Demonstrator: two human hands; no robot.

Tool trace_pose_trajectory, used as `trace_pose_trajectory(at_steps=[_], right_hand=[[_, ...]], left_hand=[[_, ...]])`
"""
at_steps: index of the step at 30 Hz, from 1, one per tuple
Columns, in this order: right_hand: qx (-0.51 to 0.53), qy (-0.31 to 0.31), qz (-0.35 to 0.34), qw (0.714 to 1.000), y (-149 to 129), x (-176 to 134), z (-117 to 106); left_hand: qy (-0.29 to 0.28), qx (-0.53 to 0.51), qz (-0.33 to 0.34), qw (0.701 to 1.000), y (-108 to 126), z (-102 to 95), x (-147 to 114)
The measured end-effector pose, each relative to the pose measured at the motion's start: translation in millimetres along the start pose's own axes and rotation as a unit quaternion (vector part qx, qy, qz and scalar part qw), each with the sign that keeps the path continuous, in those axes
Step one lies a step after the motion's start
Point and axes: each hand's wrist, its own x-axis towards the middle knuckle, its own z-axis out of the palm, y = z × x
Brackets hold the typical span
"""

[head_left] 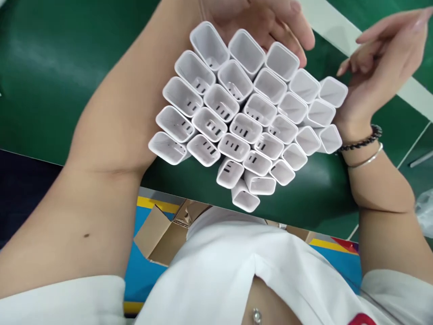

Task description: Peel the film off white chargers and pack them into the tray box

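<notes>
A cluster of white plastic charger housings (240, 127) stands packed together on the green tabletop (101, 45), their open ends facing up. Dark slots show at the bottom of many of them. My left hand (260, 20) lies beyond the far side of the cluster, fingers stretched out and holding nothing; part of it is hidden behind the housings. My left forearm runs along the cluster's left side. On the right, my right hand (385, 67) is held open with loosely bent fingers and nothing in it. Its wrist is beside the rightmost housings, seemingly touching them.
A pale strip (333, 22) crosses the table at the upper right. Below the near table edge is an open cardboard box (157, 234) on a blue floor with yellow bands. Some clear plastic (424, 210) shows at the right edge.
</notes>
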Motion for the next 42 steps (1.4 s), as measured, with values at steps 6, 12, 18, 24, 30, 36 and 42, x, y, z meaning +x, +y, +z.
trace_pose_trajectory(at_steps=[6, 12, 18, 24, 30, 36, 42], right_hand=[[-0.015, -0.018, 0.017, 1.0, -4, -2, 2], [-0.097, -0.077, 0.087, 0.989, -20, -6, -3], [-0.077, -0.115, 0.103, 0.985, -25, -7, -7], [-0.119, -0.132, 0.133, 0.975, -22, -9, -8], [-0.07, -0.096, 0.136, 0.984, -22, -8, -6], [-0.001, -0.08, 0.119, 0.99, -19, -6, -6], [-0.009, -0.067, 0.106, 0.992, -4, -9, -6]], left_hand=[[-0.027, 0.078, 0.015, 0.996, 3, -7.4, 3], [0.038, 0.08, 0.023, 0.996, 3, 9.2, -1], [0.096, 0.07, -0.014, 0.993, 4, 23.7, -3], [0.098, 0.063, -0.065, 0.991, 5, 14.5, -5], [0.059, 0.238, -0.041, 0.969, 7, 1.0, 3], [0.066, 0.333, -0.034, 0.94, 5, 8.8, 4], [0.117, 0.269, 0.087, 0.952, 15, -3.1, -18]])
